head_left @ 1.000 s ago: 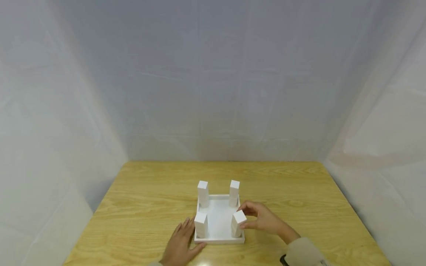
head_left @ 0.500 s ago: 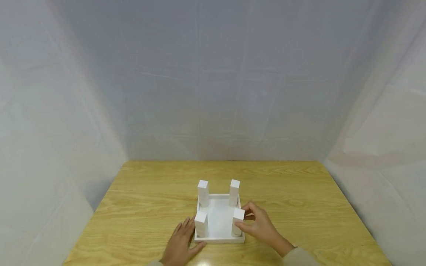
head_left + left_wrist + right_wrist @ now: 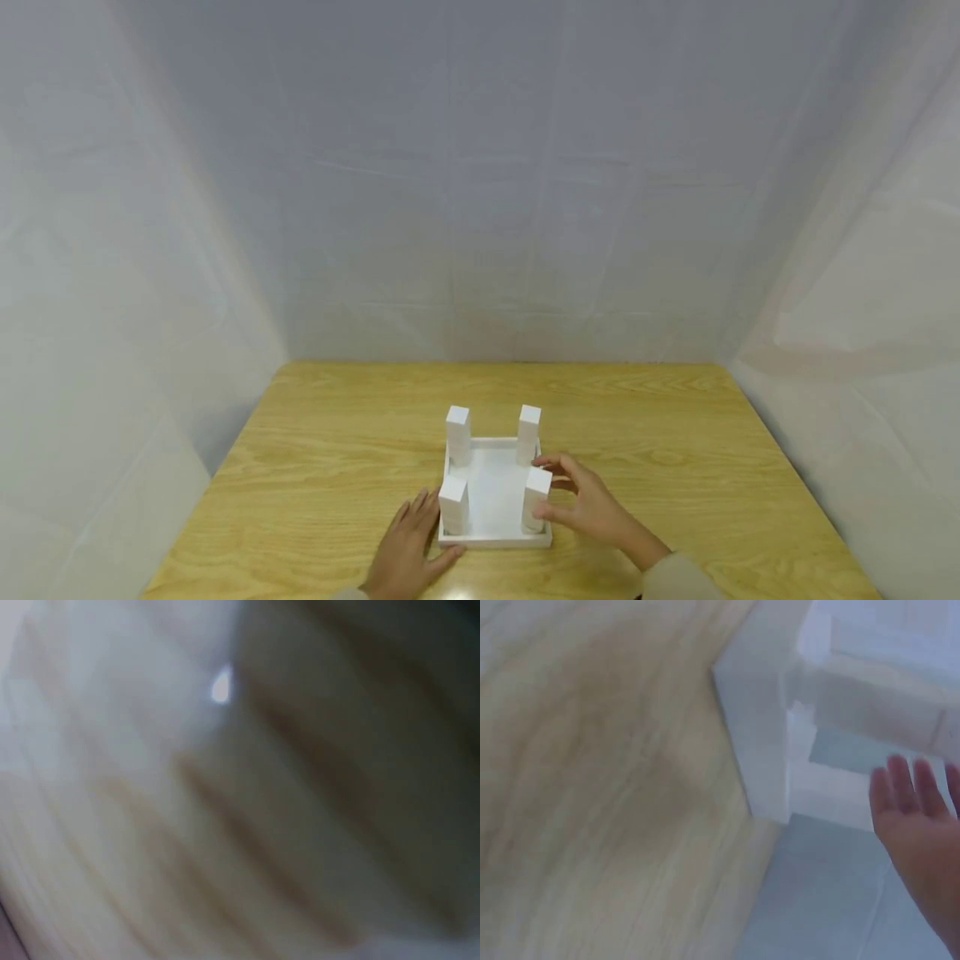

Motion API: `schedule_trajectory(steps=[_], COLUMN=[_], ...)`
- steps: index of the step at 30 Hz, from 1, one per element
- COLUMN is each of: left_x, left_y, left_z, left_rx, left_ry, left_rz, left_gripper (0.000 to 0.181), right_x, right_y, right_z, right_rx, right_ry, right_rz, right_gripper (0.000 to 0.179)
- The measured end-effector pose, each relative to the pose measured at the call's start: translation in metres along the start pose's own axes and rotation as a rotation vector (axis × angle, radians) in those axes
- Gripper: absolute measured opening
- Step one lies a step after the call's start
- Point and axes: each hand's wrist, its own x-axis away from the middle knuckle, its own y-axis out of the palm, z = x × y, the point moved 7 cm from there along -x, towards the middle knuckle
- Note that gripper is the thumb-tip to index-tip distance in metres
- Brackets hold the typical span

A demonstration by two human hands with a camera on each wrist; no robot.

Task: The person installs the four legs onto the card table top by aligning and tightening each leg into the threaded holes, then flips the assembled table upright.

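A small white tabletop (image 3: 493,492) with a raised rim lies upside down on the wooden table. White square legs stand upright at its corners, two far and two near. My right hand (image 3: 592,504) is at the near right leg (image 3: 536,500): the thumb touches its near face and the other fingers curve round behind it. In the right wrist view the fingers (image 3: 922,787) show beside the rim and leg. My left hand (image 3: 405,546) rests on the table, with fairly straight fingers along the rim's left side and the thumb at its near edge.
The yellowish wooden table (image 3: 337,433) extends around the white piece. White sheeting (image 3: 495,208) closes off the back and both sides. In the left wrist view only blurred wood grain (image 3: 247,832) shows, with a bright glare spot.
My right fingers closed on the near right leg and have now spread again, the index finger reaching past it. The leg has turned slightly and stands straighter. My left hand stayed put.
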Motion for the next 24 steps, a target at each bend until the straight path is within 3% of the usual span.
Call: schedule_trajectory(steps=[3,6,11,15,24], left_x=[0.000,0.000,0.001,0.001,0.000], left_y=[-0.001,-0.002,-0.003,-0.003,-0.004], left_z=[0.002,0.003,0.004,0.004,0.003], left_rx=[0.000,0.000,0.003,-0.002,-0.006], left_ry=[0.007,0.012,0.013,0.014,0.014], left_rz=[0.009,0.016,0.021,0.023,0.024], left_gripper=[0.083,0.083,0.082,0.083,0.085], right_x=[-0.004,-0.007,-0.011,-0.012,-0.004], right_y=[0.000,0.000,-0.001,-0.003,-0.001], right_z=[0.000,-0.005,-0.009,-0.003,0.003], right_rx=[-0.063,-0.108,-0.156,-0.169,-0.064], right_ry=[0.018,-0.015,-0.052,-0.001,0.085], right_rz=[-0.182,-0.321,-0.410,-0.356,-0.025], right_gripper=[0.061,0.062,0.053,0.042,0.036])
